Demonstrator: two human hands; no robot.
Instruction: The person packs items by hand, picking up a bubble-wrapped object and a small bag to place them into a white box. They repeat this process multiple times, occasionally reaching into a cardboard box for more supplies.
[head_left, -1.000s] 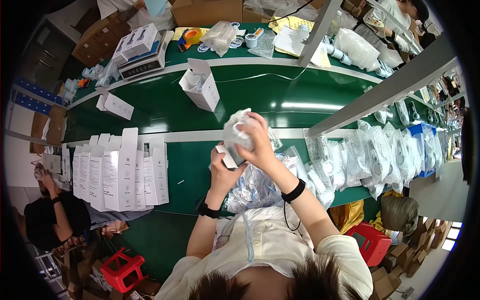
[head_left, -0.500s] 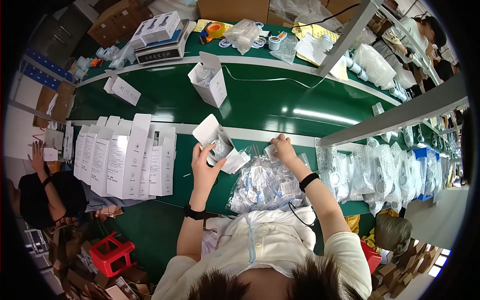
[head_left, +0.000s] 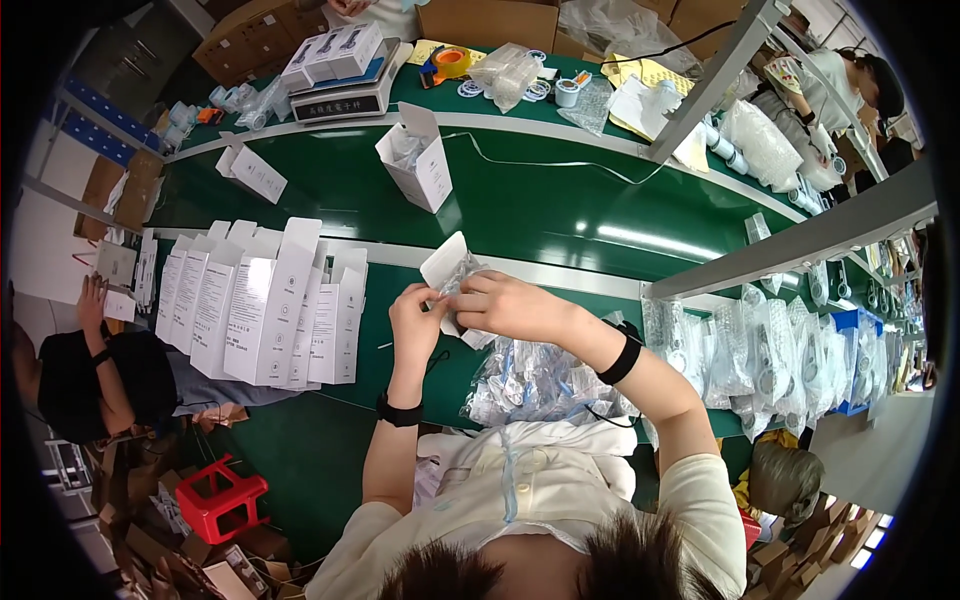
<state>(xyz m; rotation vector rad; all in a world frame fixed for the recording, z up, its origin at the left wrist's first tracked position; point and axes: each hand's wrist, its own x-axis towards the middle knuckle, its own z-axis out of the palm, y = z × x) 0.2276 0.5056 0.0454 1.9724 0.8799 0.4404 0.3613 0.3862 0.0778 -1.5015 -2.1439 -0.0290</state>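
A small white box [head_left: 441,262] stands with its lid flap up in front of me, crumpled clear plastic showing in its mouth. My left hand [head_left: 414,318] is closed on the near left side of this box. Over the opening is my right hand [head_left: 508,304], its fingers curled and pressed together close to the left fingertips. What the right fingers hold is hidden. Just below the right forearm lies a heap of clear plastic bags [head_left: 530,380] with small white and blue parts inside.
White cartons [head_left: 262,310] stand in a row at left. Bubble-wrapped items [head_left: 735,350] line the right side, under a grey metal post [head_left: 800,245]. Across the green belt [head_left: 540,215] sit another open white box [head_left: 415,170] and a scale [head_left: 340,102]. A co-worker [head_left: 110,370] sits at left.
My right hand has come left from beside the bag heap to the box mouth. My left hand has shifted its hold on the box, which has moved slightly right.
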